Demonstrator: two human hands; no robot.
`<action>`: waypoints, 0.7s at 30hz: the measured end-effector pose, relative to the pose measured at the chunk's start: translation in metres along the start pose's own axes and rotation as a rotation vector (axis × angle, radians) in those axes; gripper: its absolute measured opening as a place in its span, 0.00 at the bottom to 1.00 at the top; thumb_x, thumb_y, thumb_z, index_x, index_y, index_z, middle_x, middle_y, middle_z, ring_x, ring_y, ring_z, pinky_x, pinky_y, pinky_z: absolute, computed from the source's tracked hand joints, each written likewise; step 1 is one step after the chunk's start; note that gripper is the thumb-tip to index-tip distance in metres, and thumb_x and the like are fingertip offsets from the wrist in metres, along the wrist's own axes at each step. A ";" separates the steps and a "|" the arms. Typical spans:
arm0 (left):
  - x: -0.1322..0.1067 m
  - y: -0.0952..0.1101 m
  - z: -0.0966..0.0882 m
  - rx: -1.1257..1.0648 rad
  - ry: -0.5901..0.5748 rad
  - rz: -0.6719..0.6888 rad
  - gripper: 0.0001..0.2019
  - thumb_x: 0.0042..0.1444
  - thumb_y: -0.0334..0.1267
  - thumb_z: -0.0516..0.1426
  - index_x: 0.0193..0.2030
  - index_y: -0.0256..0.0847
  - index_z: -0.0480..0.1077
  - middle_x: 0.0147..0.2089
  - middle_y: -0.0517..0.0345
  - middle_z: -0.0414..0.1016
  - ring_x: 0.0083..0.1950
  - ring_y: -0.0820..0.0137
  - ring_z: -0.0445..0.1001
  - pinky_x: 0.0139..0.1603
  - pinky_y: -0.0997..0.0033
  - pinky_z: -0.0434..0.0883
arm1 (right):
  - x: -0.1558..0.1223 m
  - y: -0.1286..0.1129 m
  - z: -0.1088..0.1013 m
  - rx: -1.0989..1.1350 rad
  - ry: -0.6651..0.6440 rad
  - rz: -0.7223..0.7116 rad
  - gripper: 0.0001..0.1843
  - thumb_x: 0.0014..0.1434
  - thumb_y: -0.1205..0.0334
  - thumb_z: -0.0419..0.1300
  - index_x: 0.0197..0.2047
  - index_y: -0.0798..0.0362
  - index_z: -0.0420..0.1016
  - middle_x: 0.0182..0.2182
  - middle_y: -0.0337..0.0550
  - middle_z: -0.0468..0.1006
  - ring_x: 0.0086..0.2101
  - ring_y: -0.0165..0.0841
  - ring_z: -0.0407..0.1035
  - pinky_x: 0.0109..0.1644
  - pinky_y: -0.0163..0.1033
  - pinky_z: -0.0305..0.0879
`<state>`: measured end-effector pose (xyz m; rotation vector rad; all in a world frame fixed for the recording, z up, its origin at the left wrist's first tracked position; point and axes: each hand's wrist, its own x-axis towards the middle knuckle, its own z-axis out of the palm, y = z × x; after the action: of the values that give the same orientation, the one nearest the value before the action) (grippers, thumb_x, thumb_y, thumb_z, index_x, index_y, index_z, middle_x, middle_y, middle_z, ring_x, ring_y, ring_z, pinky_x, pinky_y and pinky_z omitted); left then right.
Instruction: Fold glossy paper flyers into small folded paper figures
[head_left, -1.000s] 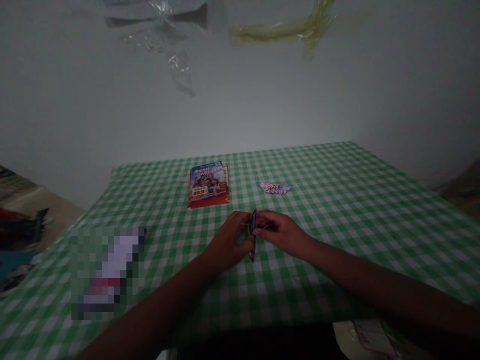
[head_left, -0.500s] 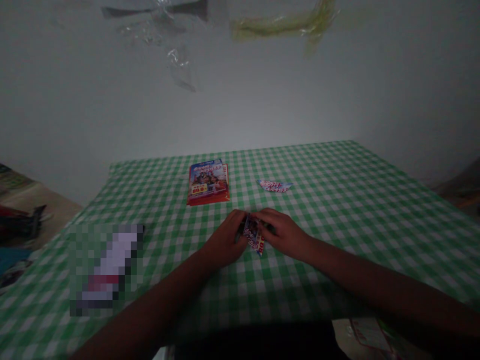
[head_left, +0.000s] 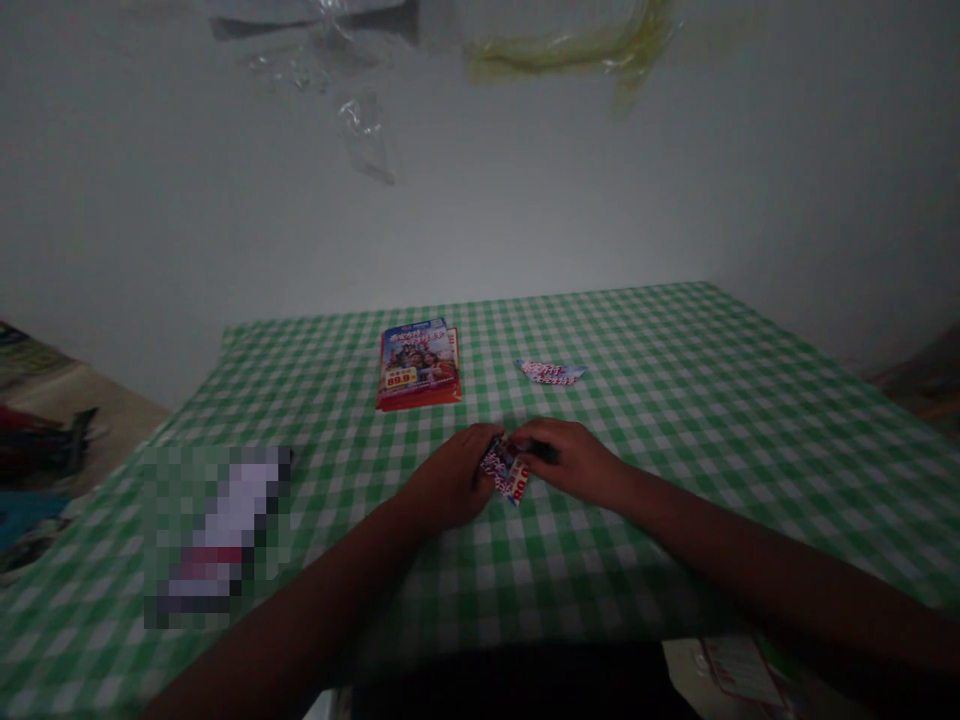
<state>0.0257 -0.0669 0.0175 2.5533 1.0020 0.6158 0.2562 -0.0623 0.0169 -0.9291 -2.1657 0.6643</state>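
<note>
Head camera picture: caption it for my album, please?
Left hand and right hand hold a folded printed paper over a green gingham tablecloth.

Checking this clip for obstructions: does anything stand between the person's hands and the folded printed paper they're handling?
Nothing visible does: the left hand and the right hand both touch the folded printed paper directly, one at each side.

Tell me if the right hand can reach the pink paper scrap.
Probably yes. Only checked tablecloth lies between the right hand and the pink paper scrap, nothing blocking. But it is pinching the folded printed paper with the left hand, so it would likely need to let go first.
</note>
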 end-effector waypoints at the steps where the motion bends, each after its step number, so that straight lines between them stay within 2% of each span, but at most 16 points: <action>1: 0.000 -0.001 -0.001 0.009 -0.009 0.012 0.28 0.54 0.27 0.52 0.63 0.40 0.55 0.62 0.44 0.66 0.64 0.59 0.65 0.65 0.50 0.65 | 0.000 0.003 -0.003 -0.008 -0.011 -0.024 0.10 0.62 0.65 0.60 0.48 0.49 0.76 0.40 0.43 0.80 0.41 0.35 0.73 0.47 0.45 0.70; 6: 0.002 -0.004 -0.008 0.034 -0.047 0.059 0.29 0.52 0.26 0.53 0.62 0.41 0.57 0.61 0.46 0.67 0.63 0.60 0.66 0.64 0.50 0.66 | 0.003 0.019 -0.013 -0.003 -0.105 -0.153 0.10 0.63 0.63 0.61 0.49 0.46 0.76 0.42 0.41 0.80 0.46 0.35 0.73 0.54 0.48 0.67; 10: 0.004 -0.003 -0.012 0.045 -0.057 0.113 0.27 0.51 0.25 0.53 0.59 0.42 0.60 0.58 0.49 0.70 0.60 0.61 0.68 0.63 0.51 0.67 | 0.004 0.022 -0.015 -0.037 -0.114 -0.209 0.12 0.63 0.65 0.60 0.49 0.46 0.76 0.42 0.42 0.80 0.46 0.35 0.72 0.54 0.47 0.67; 18: 0.003 -0.008 -0.014 0.103 -0.093 0.125 0.29 0.50 0.24 0.53 0.61 0.43 0.62 0.61 0.50 0.69 0.62 0.60 0.66 0.64 0.51 0.66 | 0.002 0.020 -0.014 -0.204 -0.112 -0.247 0.14 0.65 0.67 0.57 0.52 0.47 0.73 0.44 0.43 0.78 0.46 0.36 0.69 0.53 0.46 0.66; 21: 0.002 -0.009 -0.015 0.114 -0.105 0.157 0.29 0.51 0.24 0.53 0.62 0.43 0.63 0.61 0.51 0.69 0.61 0.61 0.67 0.63 0.54 0.66 | 0.002 0.022 -0.013 -0.217 -0.155 -0.288 0.15 0.65 0.70 0.55 0.52 0.48 0.75 0.43 0.44 0.78 0.45 0.36 0.69 0.52 0.45 0.65</action>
<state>0.0148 -0.0566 0.0266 2.7524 0.8292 0.4720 0.2743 -0.0449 0.0113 -0.6696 -2.4847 0.3757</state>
